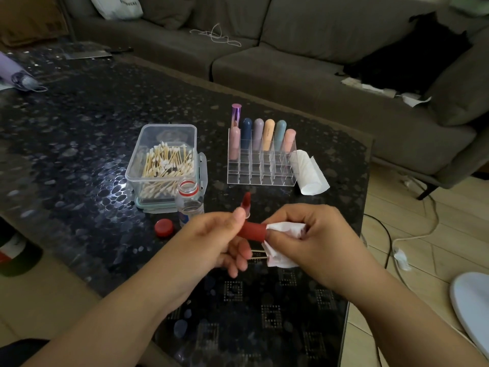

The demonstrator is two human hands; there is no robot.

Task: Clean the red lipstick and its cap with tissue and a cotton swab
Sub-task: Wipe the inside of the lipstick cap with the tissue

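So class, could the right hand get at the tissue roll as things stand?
Probably not yet: the right hand is pinching a tissue against the red cap. The path to the tissue roll looks clear otherwise.

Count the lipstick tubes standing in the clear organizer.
7. Six pastel tubes fill the back row of the organizer: pink, navy, lilac, peach, teal, pink. A metallic purple one stands behind.

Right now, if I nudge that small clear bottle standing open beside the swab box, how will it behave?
The small clear bottle looks like thin plastic, probably light, so it would likely slide or tip easily. Its red cap lies off on the table, so any liquid could spill. On its side, it would probably roll.
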